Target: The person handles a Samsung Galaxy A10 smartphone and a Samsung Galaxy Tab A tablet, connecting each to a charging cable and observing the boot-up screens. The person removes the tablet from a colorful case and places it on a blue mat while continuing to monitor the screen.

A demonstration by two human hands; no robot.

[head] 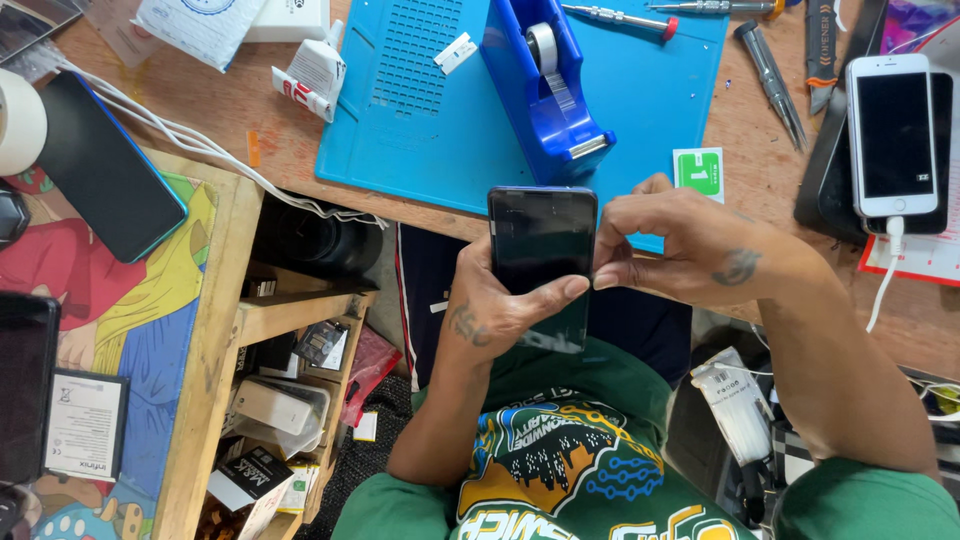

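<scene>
Head camera view, looking down: a person in a green printed shirt held a dark smartphone (541, 255) screen-up over the lap, just in front of the wooden bench (280, 140). The left hand (492, 312) cupped the phone from below, its thumb laid across the glass; the right hand (680, 245) was closed in a pinch at the phone's right edge. The work appeared to be at the stage of handling the screen surface or its edge, and a careful, steady pull or press along that side looked to be what the next move would call for. On the bench lay a blue work mat (440, 110) with a blue tape dispenser (548, 85), screwdrivers (620, 18), and a white phone (893, 135) on a charging cable. What the right fingertips pinched, if anything, could not be made out, and the phone's lower end was hidden behind the left hand.
</scene>
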